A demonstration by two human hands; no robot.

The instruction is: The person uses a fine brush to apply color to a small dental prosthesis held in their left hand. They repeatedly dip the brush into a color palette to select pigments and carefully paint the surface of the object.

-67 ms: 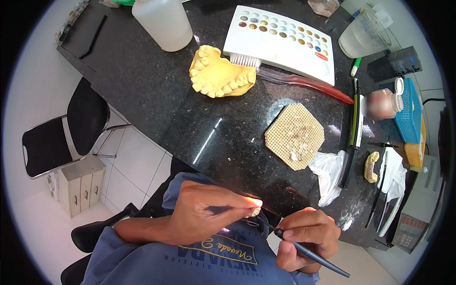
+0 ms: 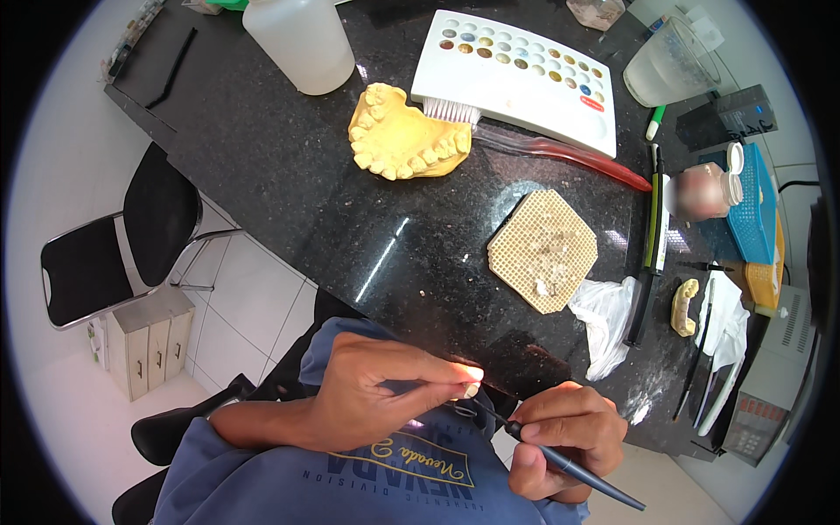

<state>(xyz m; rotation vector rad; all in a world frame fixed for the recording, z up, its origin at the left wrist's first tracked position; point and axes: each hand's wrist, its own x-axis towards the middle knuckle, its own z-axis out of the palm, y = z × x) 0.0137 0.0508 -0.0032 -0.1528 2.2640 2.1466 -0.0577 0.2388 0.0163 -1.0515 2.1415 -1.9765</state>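
Note:
Close to my body, my left hand pinches a small cream tooth-shaped piece between thumb and fingertips. My right hand grips a slim tool with a dark blue-grey handle like a pen. Its thin dark end points at the piece from the lower right; whether the tip touches it is too small to tell. Ahead of my hands lies a cream honeycomb firing tray with whitish crumbs on it. Farther left is a yellow plaster dental model, next to the white bristles of a red-handled brush.
A white palette with coloured wells lies at the back, beside a white plastic bottle and a clear cup. Crumpled white plastic, a small dental model, a pinkish jar and a blue basket are to the right.

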